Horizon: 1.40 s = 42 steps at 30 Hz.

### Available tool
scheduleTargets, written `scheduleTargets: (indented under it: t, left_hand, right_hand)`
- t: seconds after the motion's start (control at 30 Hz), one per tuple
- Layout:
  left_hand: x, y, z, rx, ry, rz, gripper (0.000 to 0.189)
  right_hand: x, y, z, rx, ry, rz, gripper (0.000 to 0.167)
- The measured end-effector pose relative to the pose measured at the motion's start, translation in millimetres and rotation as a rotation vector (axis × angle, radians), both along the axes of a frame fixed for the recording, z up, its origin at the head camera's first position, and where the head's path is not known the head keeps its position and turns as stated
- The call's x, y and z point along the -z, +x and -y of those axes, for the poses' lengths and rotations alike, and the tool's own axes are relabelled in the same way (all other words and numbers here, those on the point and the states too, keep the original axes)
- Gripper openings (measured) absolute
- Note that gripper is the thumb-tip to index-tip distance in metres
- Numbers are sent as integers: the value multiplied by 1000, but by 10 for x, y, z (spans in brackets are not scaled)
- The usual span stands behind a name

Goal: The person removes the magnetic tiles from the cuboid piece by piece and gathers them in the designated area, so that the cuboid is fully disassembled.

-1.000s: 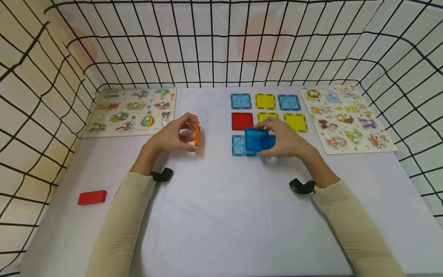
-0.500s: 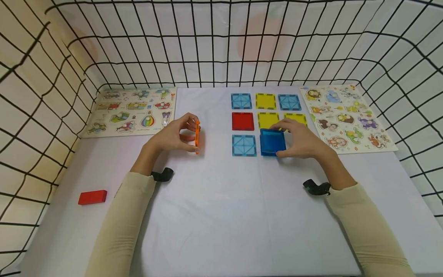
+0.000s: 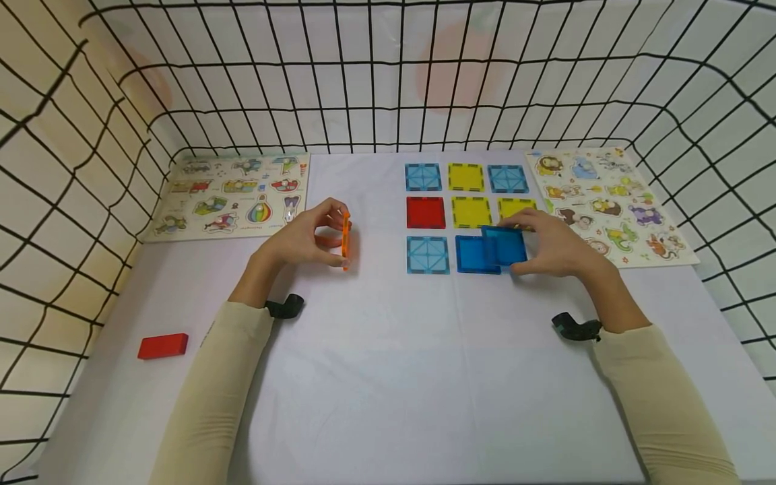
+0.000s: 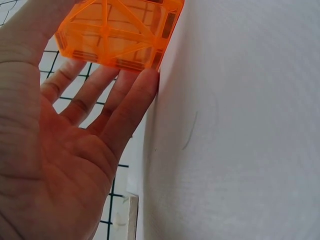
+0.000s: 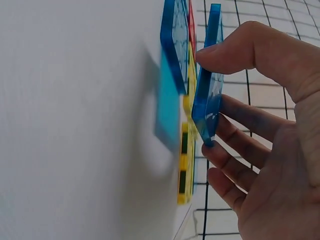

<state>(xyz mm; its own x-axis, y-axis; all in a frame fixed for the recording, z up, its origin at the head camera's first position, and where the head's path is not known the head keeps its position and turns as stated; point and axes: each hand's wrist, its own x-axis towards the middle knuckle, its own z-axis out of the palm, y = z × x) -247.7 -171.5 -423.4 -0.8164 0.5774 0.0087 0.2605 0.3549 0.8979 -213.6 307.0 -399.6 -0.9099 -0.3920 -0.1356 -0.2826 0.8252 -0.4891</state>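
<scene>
My left hand (image 3: 300, 236) pinches an orange magnetic tile (image 3: 345, 241) that stands on edge; its ribbed face shows in the left wrist view (image 4: 115, 32). On the right, thumb and fingers of my right hand (image 3: 554, 246) hold a dark blue magnetic tile (image 3: 509, 246) by its edges, raised off the table in the right wrist view. Its left part overlaps another dark blue tile (image 3: 468, 254) lying flat in the front row. Left of that lies a light blue tile (image 3: 427, 254). Behind are a red tile (image 3: 426, 213) and a yellow tile (image 3: 471, 212); a second yellow tile (image 3: 512, 204) is partly covered by my hand.
The back row has a light blue tile (image 3: 423, 177), a yellow tile (image 3: 465, 177) and another blue tile (image 3: 508, 179). Picture puzzle boards stand left (image 3: 230, 199) and right (image 3: 606, 202). A red block (image 3: 162, 345) lies front left. Black wire mesh (image 3: 388, 84) borders the table.
My right hand has moved right with a dark blue tile, leaving another dark blue tile flat beside the light blue one. The left hand keeps still with the orange tile.
</scene>
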Motion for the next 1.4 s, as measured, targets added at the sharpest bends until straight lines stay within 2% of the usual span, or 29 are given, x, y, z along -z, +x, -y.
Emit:
scheduleTargets:
  t: [0.43, 0.73, 1.0, 1.03, 1.27, 1.4]
  left_hand:
    - [-42, 14, -3, 21, 25, 13, 81]
    - [-47, 24, -21, 11, 16, 28, 80]
    - [-245, 139, -82, 28, 26, 37, 79]
    - [-245, 138, -85, 29, 27, 38, 79]
    - [-48, 10, -32, 41, 7, 4, 80]
    - [-76, 28, -62, 33, -11, 4, 78]
  right_hand:
    - [11, -4, -260, 12, 53, 47, 80]
    - [9, -1, -370, 28, 76, 90, 81]
    - [14, -6, -403, 19, 104, 99, 84]
    - [13, -6, -407, 19, 108, 100, 84]
    - [-17, 7, -403, 19, 122, 115, 86]
    - [-25, 5, -405, 15, 112, 120, 87]
